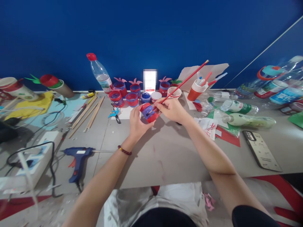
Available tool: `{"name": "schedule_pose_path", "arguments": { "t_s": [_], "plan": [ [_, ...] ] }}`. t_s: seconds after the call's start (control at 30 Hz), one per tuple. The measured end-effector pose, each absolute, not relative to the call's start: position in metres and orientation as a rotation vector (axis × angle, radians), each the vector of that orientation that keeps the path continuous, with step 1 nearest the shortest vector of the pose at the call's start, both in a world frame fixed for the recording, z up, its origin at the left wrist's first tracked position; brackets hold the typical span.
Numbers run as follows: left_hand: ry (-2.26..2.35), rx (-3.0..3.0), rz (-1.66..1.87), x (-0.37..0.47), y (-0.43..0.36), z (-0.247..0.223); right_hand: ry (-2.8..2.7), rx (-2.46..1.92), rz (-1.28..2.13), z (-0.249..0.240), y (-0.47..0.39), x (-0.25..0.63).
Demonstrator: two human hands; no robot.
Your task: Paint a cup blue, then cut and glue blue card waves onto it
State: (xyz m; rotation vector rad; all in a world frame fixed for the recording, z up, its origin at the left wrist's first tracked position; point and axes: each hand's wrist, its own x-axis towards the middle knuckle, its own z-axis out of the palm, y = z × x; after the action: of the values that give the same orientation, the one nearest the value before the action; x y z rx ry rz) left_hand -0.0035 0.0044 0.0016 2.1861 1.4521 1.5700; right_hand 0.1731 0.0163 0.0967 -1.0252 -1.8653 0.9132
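Observation:
My left hand (136, 123) is closed around a small red and purple cup (147, 111), tilted on its side above the table. Pinched in my right hand (174, 109) is a long red-handled paintbrush (187, 80), its handle slanting up to the right. The brush's lower end is at the cup, but its tip is hidden by my fingers. Just beyond my hands stand an open jar of blue paint (145, 97) and a whitish round container (156, 96). Several painted red and purple cups (132, 99) are lined up there, some with leaf-shaped tops.
A blue glue gun (79, 152) lies at left near a white power strip (44, 154) with cables. Wooden sticks (82, 118) and a tilted plastic bottle (100, 74) are farther back. On the right are a paper cup of pens (196, 91), several plastic bottles (240, 107) and a phone (260, 151).

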Motion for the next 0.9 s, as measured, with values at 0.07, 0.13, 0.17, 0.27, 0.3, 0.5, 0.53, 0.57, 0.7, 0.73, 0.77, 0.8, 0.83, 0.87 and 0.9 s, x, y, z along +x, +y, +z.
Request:
{"name": "schedule_pose_path", "arguments": {
  "t_s": [0.07, 0.13, 0.17, 0.27, 0.3, 0.5, 0.53, 0.57, 0.7, 0.73, 0.77, 0.8, 0.83, 0.87, 0.9],
  "plan": [
    [1.452, 2.180, 1.582, -0.003, 0.004, 0.003, -1.845, -1.060, 0.903, 0.099, 0.017, 0.175],
    [1.463, 2.175, 1.586, -0.004, 0.004, 0.003, -1.807, -1.104, 0.895, 0.102, 0.020, 0.178],
    [1.471, 2.171, 1.587, -0.004, 0.004, 0.002, -1.797, -1.125, 0.875, 0.103, 0.021, 0.181],
    [1.488, 2.159, 1.591, -0.004, 0.004, 0.001, -1.812, -1.180, 0.746, 0.104, 0.026, 0.189],
    [1.490, 2.158, 1.589, -0.004, 0.004, 0.001, -1.822, -1.193, 0.698, 0.104, 0.028, 0.192],
    [1.500, 2.173, 1.566, -0.005, 0.004, 0.002, -1.767, -1.117, 0.785, 0.101, 0.025, 0.189],
    [1.501, 2.173, 1.564, -0.005, 0.004, 0.002, -1.769, -1.087, 0.847, 0.100, 0.023, 0.186],
    [1.499, 2.173, 1.565, -0.005, 0.005, 0.001, -1.784, -1.062, 0.892, 0.099, 0.020, 0.182],
    [1.510, 2.162, 1.588, -0.005, 0.006, 0.000, -1.906, -1.043, 0.853, 0.095, 0.014, 0.171],
    [1.519, 2.158, 1.589, -0.005, 0.006, 0.000, -1.925, -1.052, 0.820, 0.094, 0.013, 0.170],
    [1.524, 2.157, 1.588, -0.005, 0.005, 0.001, -1.937, -1.058, 0.796, 0.095, 0.013, 0.170],
    [1.524, 2.157, 1.588, -0.005, 0.005, 0.001, -1.942, -1.061, 0.783, 0.095, 0.014, 0.170],
    [1.520, 2.156, 1.586, -0.004, 0.005, 0.002, -1.940, -1.063, 0.778, 0.097, 0.014, 0.172],
    [1.511, 2.156, 1.586, -0.004, 0.004, 0.003, -1.934, -1.066, 0.779, 0.098, 0.014, 0.173],
    [1.502, 2.155, 1.588, -0.004, 0.004, 0.003, -1.924, -1.068, 0.784, 0.100, 0.015, 0.174]
  ]
}}
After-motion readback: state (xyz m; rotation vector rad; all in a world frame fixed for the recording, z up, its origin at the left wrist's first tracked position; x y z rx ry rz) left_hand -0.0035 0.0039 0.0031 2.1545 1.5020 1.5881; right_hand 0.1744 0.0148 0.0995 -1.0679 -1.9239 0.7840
